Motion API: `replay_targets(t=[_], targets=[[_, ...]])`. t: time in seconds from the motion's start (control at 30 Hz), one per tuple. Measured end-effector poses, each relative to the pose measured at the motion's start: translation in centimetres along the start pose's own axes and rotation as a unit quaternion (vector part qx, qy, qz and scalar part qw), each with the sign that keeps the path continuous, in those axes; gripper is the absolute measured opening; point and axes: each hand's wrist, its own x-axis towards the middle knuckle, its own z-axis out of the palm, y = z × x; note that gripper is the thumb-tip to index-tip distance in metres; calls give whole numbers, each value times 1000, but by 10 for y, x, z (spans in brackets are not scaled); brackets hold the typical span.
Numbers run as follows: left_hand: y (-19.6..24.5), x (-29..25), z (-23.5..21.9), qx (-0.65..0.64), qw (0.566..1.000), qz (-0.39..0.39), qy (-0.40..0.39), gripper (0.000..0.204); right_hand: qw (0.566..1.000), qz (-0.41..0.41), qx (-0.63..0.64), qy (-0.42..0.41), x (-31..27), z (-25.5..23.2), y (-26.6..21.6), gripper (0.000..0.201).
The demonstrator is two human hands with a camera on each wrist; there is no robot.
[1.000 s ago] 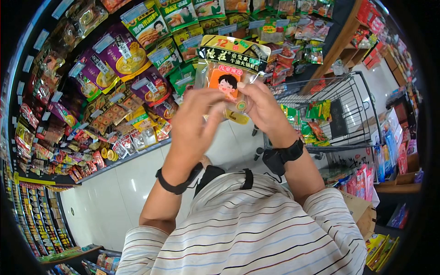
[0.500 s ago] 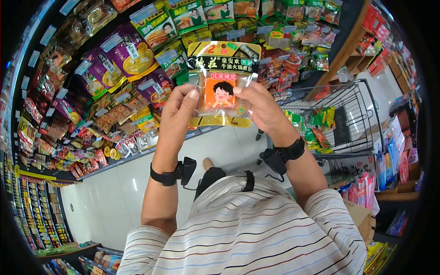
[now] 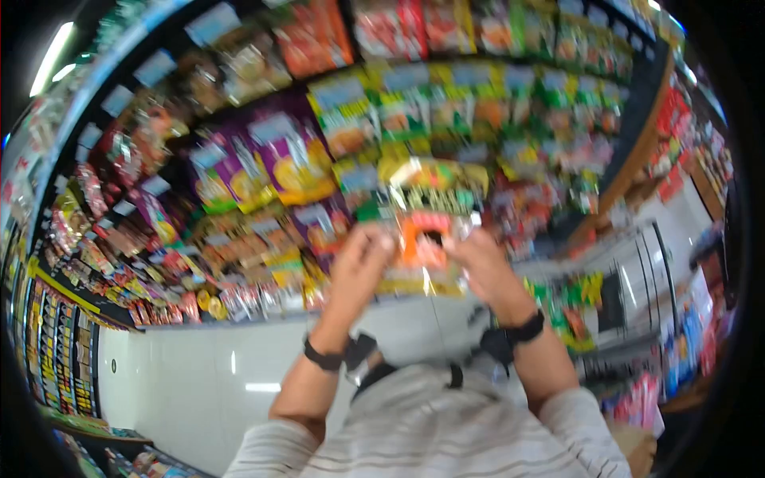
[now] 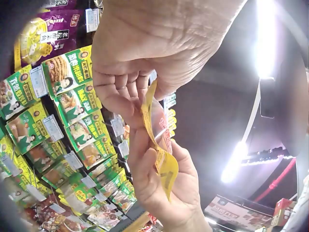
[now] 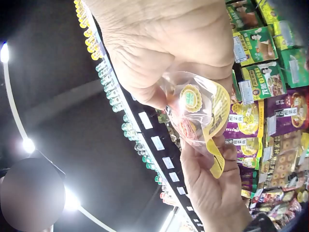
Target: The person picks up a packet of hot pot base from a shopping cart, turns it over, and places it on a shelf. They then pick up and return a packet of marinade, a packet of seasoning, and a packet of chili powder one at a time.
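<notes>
A clear-and-yellow packet of hot pot base [image 3: 422,239], with an orange label and a cartoon child, is held upright before the chest in the head view. The left hand [image 3: 360,267] pinches its left edge, thumb on the front. On the opposite edge, the right hand [image 3: 490,275] grips it the same way. From the left wrist view the packet's yellow border [image 4: 167,169] shows edge-on and bent between the two hands. The right wrist view shows its clear plastic front [image 5: 200,104], with the right thumb pressed against it.
Ahead and to the left is a shelf rack with hanging seasoning packets, among them purple bags [image 3: 299,163] and green packets [image 4: 72,106]. A wire shopping cart [image 3: 637,279] holding green packets [image 3: 570,307] stands at the right. White floor tiles [image 3: 207,374] lie below.
The left hand, moving over the packet's front at first, took its left edge. Both hands with the packet now appear lower in view, as the head view tilts up toward the shelves.
</notes>
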Motion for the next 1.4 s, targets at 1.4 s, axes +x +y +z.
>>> replay_targets(t=[1.4], targets=[[60, 113, -250, -131, 990, 18, 48, 40, 971, -10, -203, -122, 222, 171, -24, 42]])
